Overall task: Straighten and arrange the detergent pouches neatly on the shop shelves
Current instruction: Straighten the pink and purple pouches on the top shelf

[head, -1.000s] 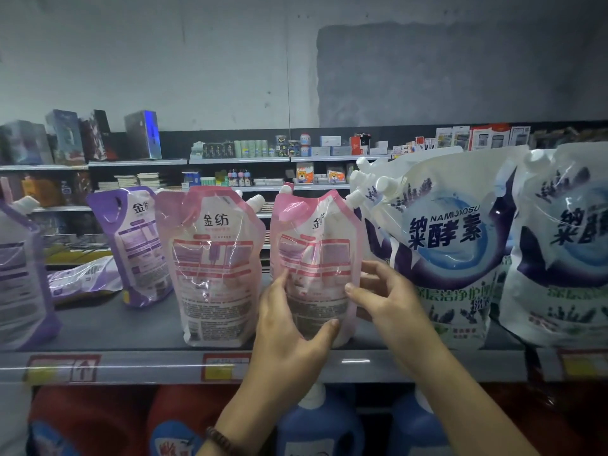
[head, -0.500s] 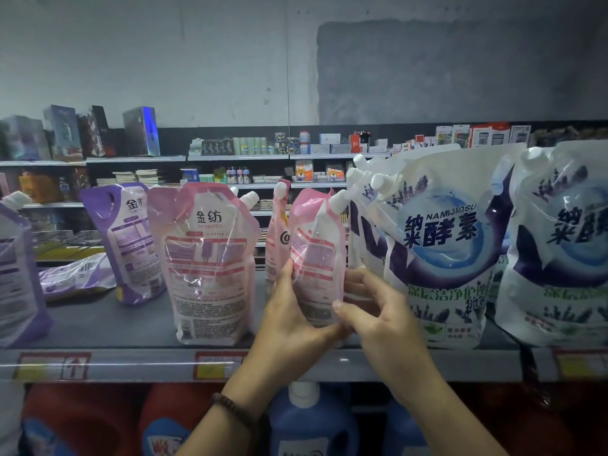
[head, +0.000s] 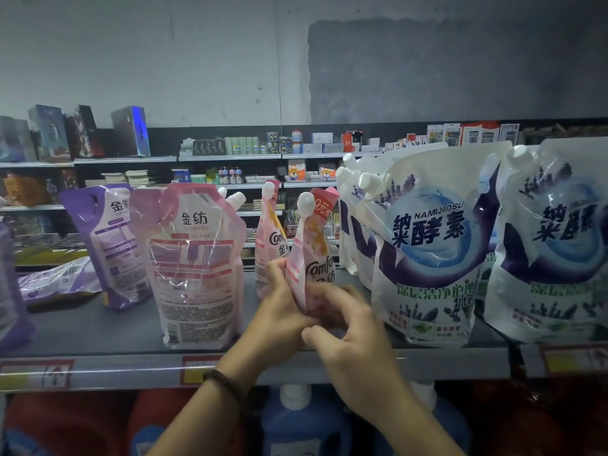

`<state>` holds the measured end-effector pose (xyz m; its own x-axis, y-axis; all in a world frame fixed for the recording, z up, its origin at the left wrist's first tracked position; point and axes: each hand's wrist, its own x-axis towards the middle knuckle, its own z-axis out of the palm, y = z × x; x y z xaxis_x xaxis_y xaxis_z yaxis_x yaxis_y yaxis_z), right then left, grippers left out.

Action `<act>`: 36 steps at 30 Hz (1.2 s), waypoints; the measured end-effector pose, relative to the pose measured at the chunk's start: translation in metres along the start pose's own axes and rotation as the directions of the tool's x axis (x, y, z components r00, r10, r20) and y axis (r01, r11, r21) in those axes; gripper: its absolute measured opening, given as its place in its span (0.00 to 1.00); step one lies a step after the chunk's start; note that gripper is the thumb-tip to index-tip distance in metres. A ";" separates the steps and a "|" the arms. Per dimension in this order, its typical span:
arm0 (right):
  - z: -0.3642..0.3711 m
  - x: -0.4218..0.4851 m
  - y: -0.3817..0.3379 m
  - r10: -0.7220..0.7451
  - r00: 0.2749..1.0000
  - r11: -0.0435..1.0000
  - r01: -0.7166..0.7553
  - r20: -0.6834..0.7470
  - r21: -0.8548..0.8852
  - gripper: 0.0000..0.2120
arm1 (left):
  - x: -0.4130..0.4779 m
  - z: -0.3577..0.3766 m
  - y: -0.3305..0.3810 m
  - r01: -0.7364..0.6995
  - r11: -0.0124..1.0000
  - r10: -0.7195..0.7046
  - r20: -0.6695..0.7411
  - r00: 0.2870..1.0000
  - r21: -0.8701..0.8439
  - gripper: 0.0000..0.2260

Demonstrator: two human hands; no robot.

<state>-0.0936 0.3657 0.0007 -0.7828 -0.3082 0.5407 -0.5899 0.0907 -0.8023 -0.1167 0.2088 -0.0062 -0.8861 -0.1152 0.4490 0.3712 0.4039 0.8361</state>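
Pink slim spouted pouch upright near grey metal shelf front edge, gripped low by left hand and blurred right hand, in narrow gap between wide pink pouch and large white-purple pouch.

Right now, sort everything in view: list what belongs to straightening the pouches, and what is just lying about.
Job: small pink spouted pouch, gripped by left hand, right hand at its base; second pink pouch behind; large pink pouch; upright purple pouch; purple pouch lying flat; white-and-purple pouches; grey shelf.
Lying about: blue bottles below; dark boxes on far shelves.
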 end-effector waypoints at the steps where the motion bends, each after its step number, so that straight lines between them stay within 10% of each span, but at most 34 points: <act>1: -0.001 0.000 0.000 -0.004 1.000 1.000 0.004 0.016 -0.006 0.23 | 0.002 -0.004 -0.001 0.007 1.000 -0.007 0.020 1.000 0.005 0.35; 12: -0.029 0.044 0.029 0.088 0.993 0.996 -0.088 -0.079 0.013 0.22 | 0.006 -0.020 -0.003 0.059 0.997 -0.061 0.046 0.997 0.046 0.30; 18: -0.031 0.078 0.048 0.240 0.971 0.970 -0.240 0.020 0.031 0.29 | 0.008 -0.032 -0.004 0.079 0.995 -0.082 0.041 0.996 0.066 0.36; 24: -0.027 0.091 0.050 0.267 0.945 0.938 -0.299 0.189 0.174 0.16 | 0.006 -0.053 -0.004 0.105 0.993 -0.112 0.196 0.974 0.048 0.29; 36: -0.034 0.082 0.047 0.171 0.971 0.982 -0.181 0.165 0.046 0.12 | -0.001 -0.062 -0.003 0.275 0.962 -0.266 0.209 0.941 -0.012 0.18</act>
<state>-0.1926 0.3770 0.0159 -0.8285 -0.4401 0.3463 -0.4288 0.1009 -0.8977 -0.1000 0.1511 0.0107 -0.9906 -0.0266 0.1343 0.1169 0.3461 0.9309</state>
